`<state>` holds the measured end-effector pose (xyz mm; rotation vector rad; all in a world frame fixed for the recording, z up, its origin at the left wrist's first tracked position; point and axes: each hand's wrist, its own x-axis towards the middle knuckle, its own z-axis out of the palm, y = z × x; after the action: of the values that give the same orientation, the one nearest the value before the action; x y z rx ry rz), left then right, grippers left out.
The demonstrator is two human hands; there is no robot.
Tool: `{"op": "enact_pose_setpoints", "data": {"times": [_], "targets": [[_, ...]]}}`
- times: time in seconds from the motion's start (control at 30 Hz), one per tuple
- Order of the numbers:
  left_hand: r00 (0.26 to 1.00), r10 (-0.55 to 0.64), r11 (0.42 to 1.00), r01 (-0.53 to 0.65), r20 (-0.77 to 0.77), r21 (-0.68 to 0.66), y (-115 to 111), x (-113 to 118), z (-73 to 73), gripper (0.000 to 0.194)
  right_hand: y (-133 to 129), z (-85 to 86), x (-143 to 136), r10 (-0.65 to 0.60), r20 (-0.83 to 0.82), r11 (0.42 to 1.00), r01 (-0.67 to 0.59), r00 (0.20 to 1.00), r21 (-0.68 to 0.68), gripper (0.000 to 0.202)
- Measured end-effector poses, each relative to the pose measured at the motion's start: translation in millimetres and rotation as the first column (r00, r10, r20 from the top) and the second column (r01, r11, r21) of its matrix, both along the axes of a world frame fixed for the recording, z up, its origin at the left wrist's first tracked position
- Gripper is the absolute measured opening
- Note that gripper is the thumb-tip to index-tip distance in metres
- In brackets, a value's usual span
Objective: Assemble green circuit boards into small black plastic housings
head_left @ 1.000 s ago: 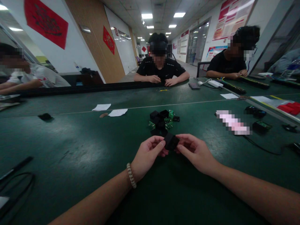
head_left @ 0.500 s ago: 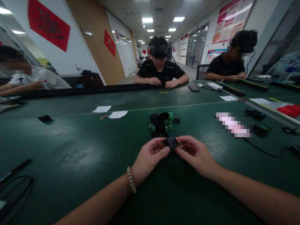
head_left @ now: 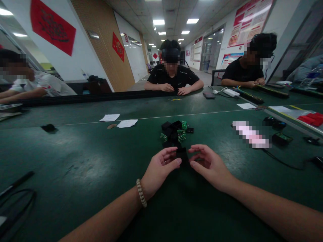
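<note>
A small black plastic case [head_left: 182, 155] stands on the green table in front of me, its dark open side tipped up. My left hand [head_left: 161, 169] has it between thumb and fingers at its left side; a beaded bracelet is on that wrist. Close to the case's right side, my right hand [head_left: 212, 166] curves with thumb and fingers apart, and I cannot make out a firm grip there. Just beyond lies a pile of black cases [head_left: 166, 126] mixed with small green circuit boards [head_left: 181, 135]. A flat black piece [head_left: 190, 130] rests at the pile's right.
Papers [head_left: 127, 123] lie back left, a pixelated pink-white object [head_left: 251, 135] at right with a black cable. Black parts [head_left: 274, 122] and a boxed circuit board [head_left: 282, 138] sit farther right. Cables [head_left: 22, 193] lie front left. A co-worker [head_left: 174, 75] sits opposite, others at both sides.
The black case has been turned so its open side now shows at the top. My right fingers have loosened and drawn slightly away from it, while my left hand stays nearly in place.
</note>
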<state>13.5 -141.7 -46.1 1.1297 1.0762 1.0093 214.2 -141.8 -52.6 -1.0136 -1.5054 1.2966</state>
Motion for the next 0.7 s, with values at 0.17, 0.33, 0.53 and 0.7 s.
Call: {"op": "enact_pose_setpoints", "data": {"times": [0.17,0.33,0.53,0.7], "targets": [[1.000,-0.016,1.000,0.016,-0.002,0.023,-1,-1,1.3,0.048,0,2.3,1,0.040,0.028,0.999,-0.040,0.999,-0.020,0.044],[0.998,-0.062,0.997,0.061,0.004,0.039,1,-4,-2.4,0.045,0,2.4,3,0.084,0.027,0.996,-0.083,0.996,-0.032,0.049],[0.998,-0.057,0.998,0.057,-0.007,0.025,0,-3,-0.5,0.049,2,-4.8,4,0.047,-0.012,0.999,-0.048,0.999,-0.006,0.059],[0.999,-0.030,0.999,0.029,-0.027,-0.027,3,-3,-0.5,0.042,3,-7.0,6,0.063,-0.093,0.998,-0.062,0.994,0.012,0.059]]}}
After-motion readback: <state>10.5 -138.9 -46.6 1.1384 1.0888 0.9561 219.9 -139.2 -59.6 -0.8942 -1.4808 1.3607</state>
